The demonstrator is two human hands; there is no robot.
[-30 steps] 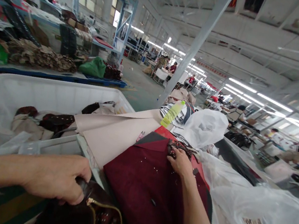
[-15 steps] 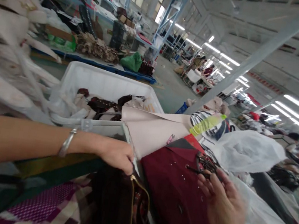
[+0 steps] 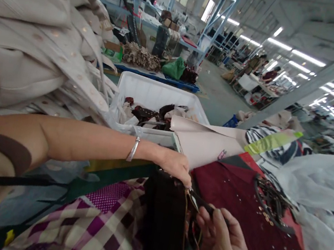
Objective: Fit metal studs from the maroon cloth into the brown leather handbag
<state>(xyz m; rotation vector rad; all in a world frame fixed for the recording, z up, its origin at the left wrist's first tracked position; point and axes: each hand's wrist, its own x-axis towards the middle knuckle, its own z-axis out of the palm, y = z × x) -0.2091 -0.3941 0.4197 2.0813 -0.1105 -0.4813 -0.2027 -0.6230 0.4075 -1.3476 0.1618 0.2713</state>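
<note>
- The left hand (image 3: 176,168) reaches in from the left, a silver bangle (image 3: 133,149) on its wrist, and its fingers pinch the upper edge of a dark brown garment (image 3: 164,222) at the near middle of the scene.
- The right hand (image 3: 223,248) sits low at the near right, fingers curled and clenched on a thin dark strip at that same garment's edge — exactly what the strip is cannot be told.
- The dark brown garment hangs between the two hands, with a gold-coloured trim line (image 3: 186,216) running down its opening; it lies just left of a maroon garment (image 3: 253,223).
- The maroon garment is spread flat on the surface, dotted with small pale studs, and a dark beaded trim piece (image 3: 271,203) rests on its far right part.
- A pale pink sheet (image 3: 208,142) lies beyond the maroon garment, its corner hanging over the edge of a white bin (image 3: 156,91).
- The white bin holds dark and cream clothes in a loose heap.
- A purple and white checked cloth (image 3: 97,224) covers the near foreground, to the left of the dark brown garment.
- Cream buttoned garments (image 3: 36,28) hang at the far left — they fill the upper left of the view.
- White plastic bags (image 3: 320,179) lie on the right.
</note>
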